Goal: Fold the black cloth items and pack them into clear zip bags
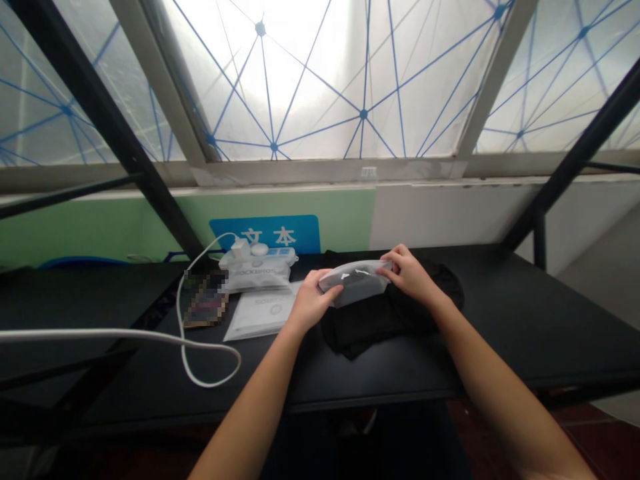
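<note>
Both hands hold a translucent plastic pouch (357, 283) with something dark inside, just above the black shelf. My left hand (315, 300) grips its left end, thumb on the near face. At the upper right corner, my right hand (404, 272) pinches the edge between thumb and fingers. Beneath the pouch lies a crumpled black cloth item (370, 327), partly covered by my hands and the pouch. Close to my left hand, a flat frosted bag (263, 313) with grey print rests on the shelf, its right end hidden behind that hand.
Left of the hands, a filled frosted bag (257, 275) bears a white charger (241, 249). Its white cable (187, 360) loops over the black shelf (525, 320). A pixelated item (206, 299) lies beside it. Black metal bars (115, 127) slope at both sides; a blue sign (310, 233) is behind.
</note>
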`<state>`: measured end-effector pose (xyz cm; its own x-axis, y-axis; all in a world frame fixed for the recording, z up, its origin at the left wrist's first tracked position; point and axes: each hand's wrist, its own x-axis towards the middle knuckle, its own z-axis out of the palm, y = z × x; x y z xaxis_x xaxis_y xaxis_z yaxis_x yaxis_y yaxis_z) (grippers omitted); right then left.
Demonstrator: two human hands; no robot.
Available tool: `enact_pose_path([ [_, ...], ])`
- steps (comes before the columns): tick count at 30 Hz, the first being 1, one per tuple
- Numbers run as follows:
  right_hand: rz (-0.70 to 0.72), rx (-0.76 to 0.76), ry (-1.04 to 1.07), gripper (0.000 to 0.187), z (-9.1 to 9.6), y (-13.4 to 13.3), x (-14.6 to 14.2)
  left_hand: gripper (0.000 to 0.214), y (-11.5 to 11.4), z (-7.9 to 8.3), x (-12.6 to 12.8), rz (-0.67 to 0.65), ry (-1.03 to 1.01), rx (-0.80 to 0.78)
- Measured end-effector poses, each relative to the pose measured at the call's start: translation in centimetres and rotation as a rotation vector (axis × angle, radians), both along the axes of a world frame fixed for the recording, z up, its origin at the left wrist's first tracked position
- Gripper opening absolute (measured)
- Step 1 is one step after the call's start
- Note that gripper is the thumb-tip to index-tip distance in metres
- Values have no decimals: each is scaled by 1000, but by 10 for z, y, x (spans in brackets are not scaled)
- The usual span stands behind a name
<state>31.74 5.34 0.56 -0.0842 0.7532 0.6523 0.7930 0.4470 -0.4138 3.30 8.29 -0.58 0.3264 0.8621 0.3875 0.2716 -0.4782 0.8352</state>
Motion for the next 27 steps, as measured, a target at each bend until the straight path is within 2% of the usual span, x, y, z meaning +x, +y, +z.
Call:
enact_pose_path([
  [3,25,-6,2,8,0,0,-2,44,2,-4,-1,-14,68,9],
  [6,12,35,17,5,0,1,-7,31,2,-4,0,-2,101,67],
  [9,-19,96,38,8,-2,1,-11,21,3,-3,3,89,68,163],
  [12,-26,105,28,14,-5,2,-11,33,9,-5,2,157,92,270],
  [16,58,11,-46,19,-10,2,-7,48,11,-6,-6,74,201,327],
  [20,129,-45,-81,16,-8,-1,-10,58,-4,7,-12,-63,232,319],
  [23,165,-57,-93,27,-4,-4,-17,45,-16,14,-7,-73,251,355],
  [25,187,-56,-91,35,-2,-5,-23,25,-19,13,-1,-13,275,398],
  [27,201,-44,-77,34,-3,-6,-30,4,-18,9,5,42,273,425],
])
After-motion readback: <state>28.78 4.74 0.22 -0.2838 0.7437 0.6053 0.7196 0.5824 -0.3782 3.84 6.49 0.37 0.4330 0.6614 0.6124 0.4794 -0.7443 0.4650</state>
